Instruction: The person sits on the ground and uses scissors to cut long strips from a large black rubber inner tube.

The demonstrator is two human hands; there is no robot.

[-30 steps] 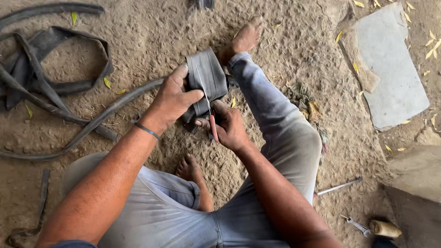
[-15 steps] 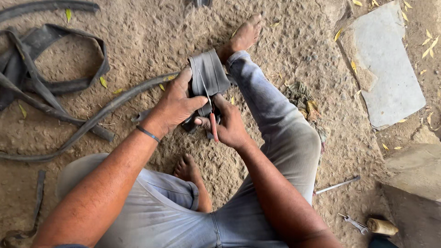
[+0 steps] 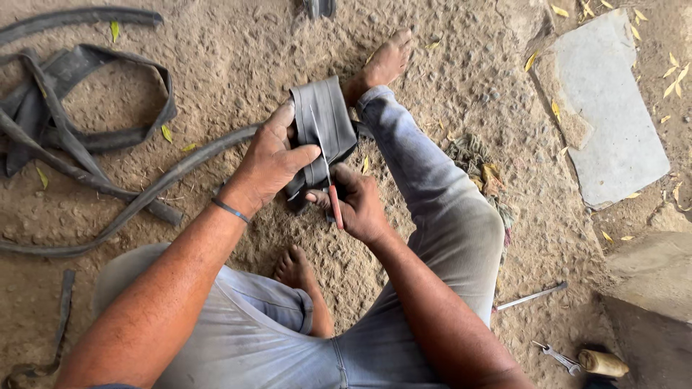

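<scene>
While left hand (image 3: 270, 162) grips folded rubber tube (image 3: 323, 126) — right hand (image 3: 358, 204) pinches red-handled blade (image 3: 329, 189) against it.

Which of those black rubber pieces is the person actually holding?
The folded black rubber piece gripped in the left hand, beside the red-handled blade in the right hand. The other rubber strips lie loose on the sand.

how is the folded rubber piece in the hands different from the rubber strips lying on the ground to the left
The folded rubber piece is wide, doubled over and gripped by the left hand; the rubber strips are narrow, long and lie loose and looped on the sandy ground. Both are dark, dusty rubber.
</scene>
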